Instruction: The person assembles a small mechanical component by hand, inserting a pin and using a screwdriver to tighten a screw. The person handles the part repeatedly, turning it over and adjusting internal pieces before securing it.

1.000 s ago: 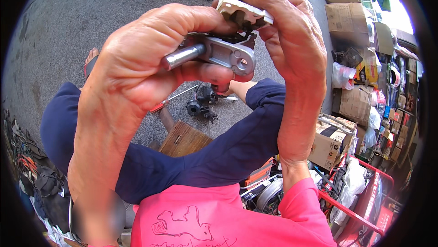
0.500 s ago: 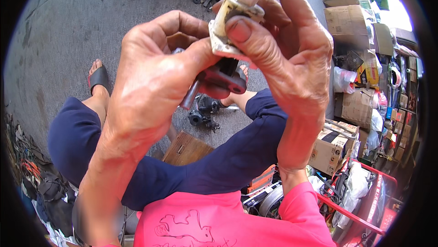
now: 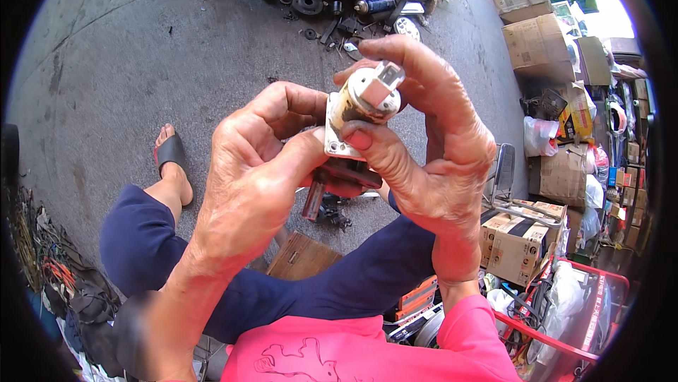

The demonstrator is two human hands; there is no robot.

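In front of me, between both hands, is a white cylindrical electrical part (image 3: 351, 105) with a square flange and a plug socket on its end; its side is stained brown. My right hand (image 3: 445, 181) grips its body, thumb on the near side and fingers curled behind. My left hand (image 3: 247, 177) pinches the flange edge with its thumb, its fingers partly hidden behind. Below the flange sits a dark metal piece (image 3: 347, 172), seemingly joined to it. A short shiny metal pin (image 3: 313, 202) points down from beside it.
Under my hands, a wooden block (image 3: 302, 256) and dark metal parts (image 3: 335, 214) lie on the concrete floor (image 3: 113, 99). Tools and greasy parts (image 3: 307, 2) spread along the far side. Cardboard boxes (image 3: 522, 237) line the right, near a red-framed cart (image 3: 597, 311). Cables and rags (image 3: 70, 279) lie left.
Both hands have come lower and nearer with the white part. The part has tilted, so its socket opening now shows. More of the far floor is in sight.
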